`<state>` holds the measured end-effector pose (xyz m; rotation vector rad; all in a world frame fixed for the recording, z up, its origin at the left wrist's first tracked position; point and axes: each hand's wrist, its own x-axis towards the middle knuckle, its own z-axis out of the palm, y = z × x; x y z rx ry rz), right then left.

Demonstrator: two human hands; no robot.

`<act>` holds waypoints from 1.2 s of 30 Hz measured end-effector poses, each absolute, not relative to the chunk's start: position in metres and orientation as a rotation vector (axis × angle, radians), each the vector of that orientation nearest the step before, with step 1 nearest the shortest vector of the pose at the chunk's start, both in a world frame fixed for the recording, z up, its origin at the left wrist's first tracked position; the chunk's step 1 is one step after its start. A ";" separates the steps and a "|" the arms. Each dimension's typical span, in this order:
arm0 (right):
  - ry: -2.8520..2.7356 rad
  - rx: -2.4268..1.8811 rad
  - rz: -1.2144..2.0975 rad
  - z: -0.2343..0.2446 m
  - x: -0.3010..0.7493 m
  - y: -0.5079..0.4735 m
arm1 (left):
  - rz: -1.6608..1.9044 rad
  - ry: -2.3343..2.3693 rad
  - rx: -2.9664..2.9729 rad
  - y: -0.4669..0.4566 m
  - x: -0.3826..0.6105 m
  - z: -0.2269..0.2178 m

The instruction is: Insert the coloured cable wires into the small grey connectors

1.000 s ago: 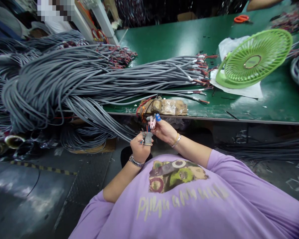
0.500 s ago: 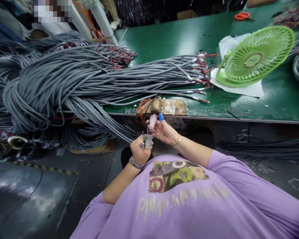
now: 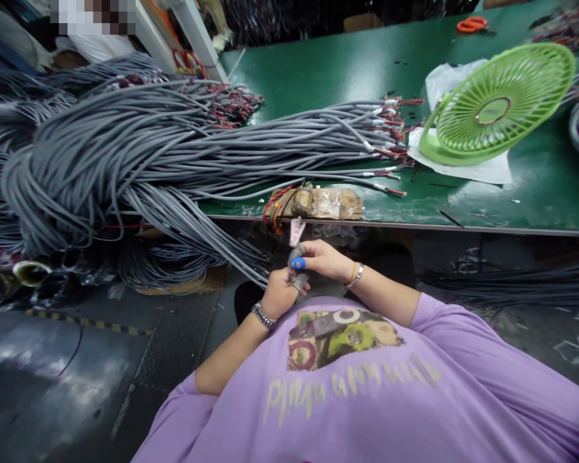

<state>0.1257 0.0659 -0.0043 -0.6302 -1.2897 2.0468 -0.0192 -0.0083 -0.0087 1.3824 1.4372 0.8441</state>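
My left hand (image 3: 278, 294) is closed just below the table edge, its taped fingers pinching the end of a grey cable (image 3: 231, 254) that runs up into the big bundle. My right hand (image 3: 318, 258) is curled against it, a blue cap on one fingertip, and grips a small pale connector (image 3: 296, 230) that sticks up above the fingers. The two hands touch at the fingertips. The cable's thin wire ends are hidden between the fingers.
A thick bundle of grey cables (image 3: 139, 154) spills from the green table (image 3: 511, 199) over its left edge. A taped block with red wires (image 3: 318, 202) sits at the front edge. A green fan (image 3: 496, 106) lies at the right. Another person (image 3: 96, 32) sits far left.
Both hands have dropped slightly and closed together. The coloured wire ends that showed above my left hand are now covered by the fingers; the blue fingertip moved down to them.
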 end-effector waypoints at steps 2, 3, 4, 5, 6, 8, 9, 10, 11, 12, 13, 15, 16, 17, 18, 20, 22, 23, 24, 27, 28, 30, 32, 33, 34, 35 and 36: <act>-1.315 -0.643 1.999 -0.002 0.127 0.064 | 0.780 1.442 1.357 -0.008 -0.018 -0.007; -1.313 -0.650 1.978 -0.002 0.129 0.064 | 0.792 1.446 1.349 -0.009 -0.018 -0.007; -1.305 -0.654 1.963 -0.002 0.131 0.064 | 0.825 1.448 1.335 -0.009 -0.018 -0.006; -1.288 -0.658 1.953 -0.002 0.133 0.064 | 0.866 1.448 1.315 -0.009 -0.018 -0.005; -1.263 -0.669 1.948 -0.003 0.136 0.065 | 0.906 1.448 1.291 -0.009 -0.018 -0.004; -1.203 -0.721 1.955 -0.006 0.143 0.067 | 0.960 1.450 1.253 -0.009 -0.019 -0.002; -1.184 -0.756 1.969 -0.008 0.146 0.067 | 0.976 1.455 1.244 -0.009 -0.019 -0.002; -1.185 -0.788 1.993 -0.010 0.148 0.068 | 0.986 1.459 1.239 -0.009 -0.019 -0.001; -1.208 -0.811 2.022 -0.011 0.150 0.068 | 0.991 1.461 1.234 -0.009 -0.019 0.000; -1.245 -0.826 2.040 -0.011 0.151 0.068 | 0.995 1.461 1.228 -0.009 -0.019 0.000; -1.285 -0.829 2.038 -0.011 0.151 0.068 | 0.997 1.459 1.222 -0.009 -0.018 0.001; -1.357 -0.804 1.988 -0.010 0.148 0.067 | 0.976 1.447 1.216 -0.009 -0.017 0.001; -1.390 -0.781 1.955 -0.008 0.146 0.066 | 0.941 1.435 1.218 -0.009 -0.017 0.001; -1.429 -0.758 1.924 -0.007 0.143 0.066 | 0.892 1.420 1.222 -0.009 -0.017 0.001; -1.472 -0.740 1.895 -0.005 0.140 0.065 | 0.831 1.403 1.224 -0.008 -0.018 0.001; -1.540 -0.729 1.847 -0.002 0.135 0.064 | 0.733 1.377 1.219 -0.007 -0.019 0.001; -1.539 -0.735 1.812 -0.001 0.134 0.064 | 0.739 1.384 1.200 -0.007 -0.021 0.001; -1.514 -0.737 1.813 -0.001 0.135 0.065 | 0.781 1.393 1.189 -0.006 -0.021 0.001; -1.477 -0.746 1.830 -0.001 0.137 0.065 | 0.837 1.401 1.177 -0.006 -0.022 0.000; -1.376 -0.809 1.962 -0.002 0.144 0.066 | 1.004 1.413 1.125 -0.006 -0.024 -0.006; -1.355 -0.829 2.011 -0.004 0.146 0.066 | 1.043 1.414 1.106 -0.006 -0.024 -0.008; -1.318 -0.853 2.045 -0.007 0.147 0.064 | 1.092 1.409 1.077 -0.005 -0.024 -0.012; -1.270 -0.865 1.993 -0.009 0.143 0.061 | 1.114 1.394 1.068 -0.005 -0.024 -0.014; -1.245 -0.867 1.955 -0.010 0.140 0.060 | 1.117 1.383 1.068 -0.005 -0.024 -0.014; -1.228 -0.863 1.927 -0.010 0.137 0.059 | 1.115 1.369 1.072 -0.006 -0.023 -0.014; -1.225 -0.852 1.913 -0.010 0.134 0.059 | 1.099 1.353 1.084 -0.006 -0.023 -0.013; -1.238 -0.838 1.914 -0.008 0.132 0.059 | 1.076 1.340 1.103 -0.007 -0.023 -0.012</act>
